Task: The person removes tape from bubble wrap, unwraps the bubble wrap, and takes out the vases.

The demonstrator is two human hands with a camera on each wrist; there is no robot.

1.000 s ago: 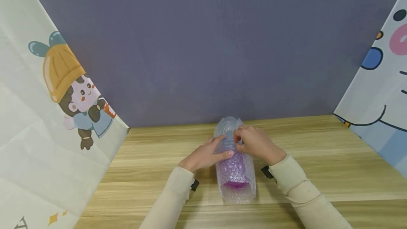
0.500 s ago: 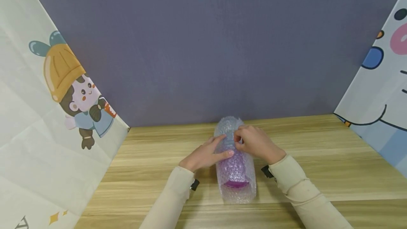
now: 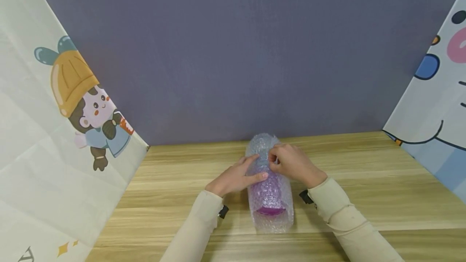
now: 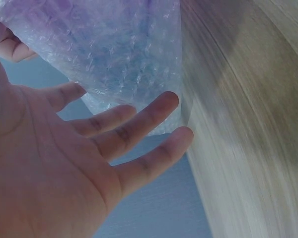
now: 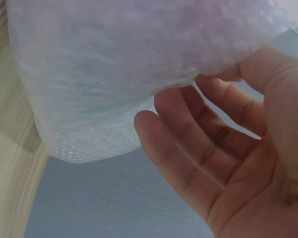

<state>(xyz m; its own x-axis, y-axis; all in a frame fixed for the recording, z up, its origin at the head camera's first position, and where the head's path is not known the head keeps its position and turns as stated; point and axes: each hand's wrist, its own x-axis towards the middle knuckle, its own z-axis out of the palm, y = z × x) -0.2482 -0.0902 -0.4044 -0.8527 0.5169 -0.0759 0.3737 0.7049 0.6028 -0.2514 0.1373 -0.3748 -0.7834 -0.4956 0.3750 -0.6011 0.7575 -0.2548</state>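
A long roll of bubble wrap (image 3: 271, 191) lies on the wooden table in the head view, pointing away from me. Inside it is a purple thing (image 3: 271, 211), its rounded end showing at the near opening; the wrap hides the rest. My left hand (image 3: 234, 177) rests on the roll's left side, thumb and fingers spread, and in the left wrist view its fingers (image 4: 144, 124) extend loosely beside the wrap. Over the top, my right hand (image 3: 295, 165) pinches the wrap between thumb and forefinger. A thin greenish line (image 5: 195, 77) runs along the wrap by those fingertips in the right wrist view.
The wooden table (image 3: 174, 197) ends at a dark grey-blue panel (image 3: 247, 51) right behind the roll's far end. White sheets with cartoon prints stand at the left (image 3: 32, 132) and right (image 3: 407, 108). A small black device (image 3: 306, 196) sits at the right wrist.
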